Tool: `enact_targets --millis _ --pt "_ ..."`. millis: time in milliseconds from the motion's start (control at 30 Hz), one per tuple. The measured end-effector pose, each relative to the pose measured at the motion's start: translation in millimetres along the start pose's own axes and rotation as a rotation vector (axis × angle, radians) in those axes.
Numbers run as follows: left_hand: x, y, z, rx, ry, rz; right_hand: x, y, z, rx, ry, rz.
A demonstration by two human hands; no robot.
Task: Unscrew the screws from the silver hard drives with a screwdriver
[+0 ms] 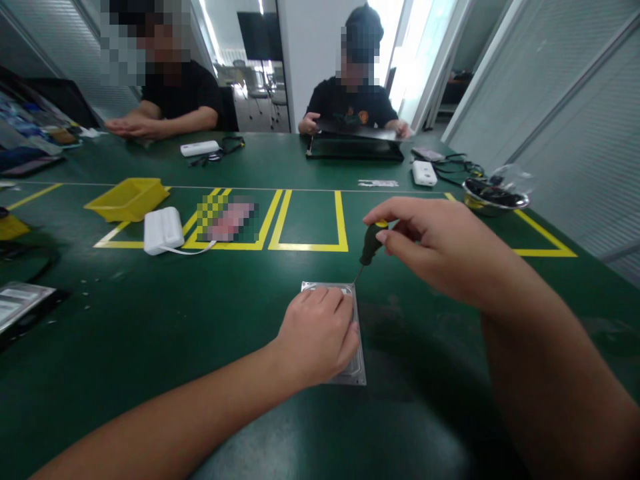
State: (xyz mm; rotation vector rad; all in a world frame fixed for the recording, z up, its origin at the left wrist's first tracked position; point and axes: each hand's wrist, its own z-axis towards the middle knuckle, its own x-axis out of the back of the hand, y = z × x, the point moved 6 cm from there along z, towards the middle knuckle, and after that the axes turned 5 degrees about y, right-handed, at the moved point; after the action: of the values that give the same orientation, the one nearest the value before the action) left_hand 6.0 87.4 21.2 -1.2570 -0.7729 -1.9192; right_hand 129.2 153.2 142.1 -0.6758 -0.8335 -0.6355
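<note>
A silver hard drive [358, 371] lies flat on the green table in front of me. My left hand [320, 337] rests on top of it with curled fingers, gripping it against the table and covering most of its face. In my right hand [437, 247] is a screwdriver [370, 247] with a dark green handle and a yellow end, pinched between thumb and fingers. Its thin shaft tilts down to the drive's far right corner, where the tip meets or nearly meets the edge. Any screw there is too small to make out.
Yellow tape marks the table [240, 320]. Left are a yellow bin [127, 200], a white power bank [164, 230] cabled to a blurred phone, and another drive [23, 303]. A metal bowl [495, 203] stands right. Two people sit opposite; one holds a black panel [355, 140].
</note>
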Motion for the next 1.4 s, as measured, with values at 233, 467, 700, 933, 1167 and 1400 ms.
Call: enact_targets --millis 233,467,700,933,1167,1400 --pt "-0.5 -1.8 1.2 0.005 -0.021 -0.008 -3.8 -6.3 8.8 0.027 0.002 0.016" --pt "-0.8 -5.3 2.6 -0.001 -0.004 -0.023 -2.4 1.5 6.9 0.008 0.051 0.061" --pt "-2.6 -6.6 2.3 -0.001 -0.015 -0.018 -2.3 2.2 6.7 0.034 -0.039 0.138" --pt "-3.5 -6.9 2.4 -0.007 -0.010 -0.020 -0.6 1.5 6.4 0.089 -0.066 0.095" --pt "-3.5 -6.4 1.2 -0.009 -0.003 -0.016 0.1 -0.8 5.1 0.120 -0.057 0.082" --pt "-4.5 -6.4 1.3 -0.006 -0.013 -0.023 4.1 -3.5 4.2 0.087 -0.118 0.054"
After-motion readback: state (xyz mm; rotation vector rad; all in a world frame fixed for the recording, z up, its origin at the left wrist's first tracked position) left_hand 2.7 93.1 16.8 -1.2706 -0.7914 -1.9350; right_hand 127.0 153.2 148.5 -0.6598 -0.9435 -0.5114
